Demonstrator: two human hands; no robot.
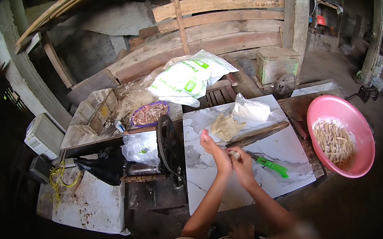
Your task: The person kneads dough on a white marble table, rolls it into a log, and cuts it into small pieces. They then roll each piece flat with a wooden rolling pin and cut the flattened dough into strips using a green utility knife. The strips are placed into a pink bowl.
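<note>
My left hand is raised over a white marbled board, its fingers stretched out. Close against its wrist side, my right hand is closed, with a small pale lump that looks like dough at its fingers. Just right of that hand, a green-handled knife lies on the board. Beyond my hands are a flat mass of beige dough, a clear bag of white powder and a long dark wooden stick.
A pink basin with floured strips stands at the right. To the left is a hand-cranked machine with a black wheel and a plastic bag. Farther back are a purple-rimmed tray of reddish pieces, a white sack and a crate.
</note>
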